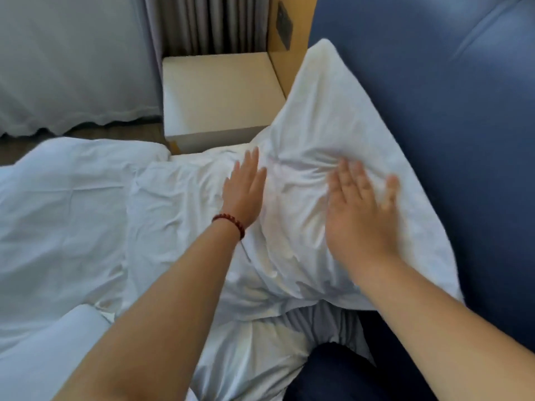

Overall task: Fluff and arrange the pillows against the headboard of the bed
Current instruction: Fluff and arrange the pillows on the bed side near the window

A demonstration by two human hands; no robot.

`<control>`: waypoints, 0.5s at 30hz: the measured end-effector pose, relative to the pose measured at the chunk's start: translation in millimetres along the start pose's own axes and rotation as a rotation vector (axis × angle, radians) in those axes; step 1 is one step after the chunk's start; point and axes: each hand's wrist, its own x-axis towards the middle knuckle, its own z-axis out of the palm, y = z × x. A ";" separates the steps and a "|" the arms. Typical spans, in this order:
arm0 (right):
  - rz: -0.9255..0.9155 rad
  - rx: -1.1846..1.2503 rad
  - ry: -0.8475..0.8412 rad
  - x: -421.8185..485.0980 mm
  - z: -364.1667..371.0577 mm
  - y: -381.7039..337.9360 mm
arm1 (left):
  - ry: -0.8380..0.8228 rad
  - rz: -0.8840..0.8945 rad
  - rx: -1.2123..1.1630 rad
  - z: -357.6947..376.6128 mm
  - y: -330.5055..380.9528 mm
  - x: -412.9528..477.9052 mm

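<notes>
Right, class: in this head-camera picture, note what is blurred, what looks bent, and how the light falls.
Head view: the right hand is smeared by motion blur, the left hand sharper; the nightstand edges lean with wide-angle distortion; light is soft and even, with only faint shadows in the pillow creases.

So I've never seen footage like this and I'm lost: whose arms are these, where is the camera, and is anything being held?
No machine here: a person wears one camera on the head, looking forward and down. The left hand, with a beaded bracelet, and the right hand are both open, fingers straight, at a white pillow that leans on the blue headboard. Nothing is gripped. The right hand is blurred. A rumpled white duvet lies to the left; a pale bedside table stands beyond it.
</notes>
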 end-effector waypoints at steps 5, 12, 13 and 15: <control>-0.279 -0.122 -0.007 45.4 7.8 -41.2 | -0.163 -0.091 0.340 91.1 -25.0 6.2; -0.182 -0.100 0.000 53.4 34.1 -28.2 | -0.001 0.009 0.125 33.1 -56.4 -21.6; -0.176 -0.078 0.007 47.6 31.0 -33.5 | 0.011 -0.027 0.281 37.0 -58.7 -40.2; -0.248 -0.087 -0.039 29.2 32.8 -45.5 | -0.053 -0.123 0.463 56.1 -66.9 -56.7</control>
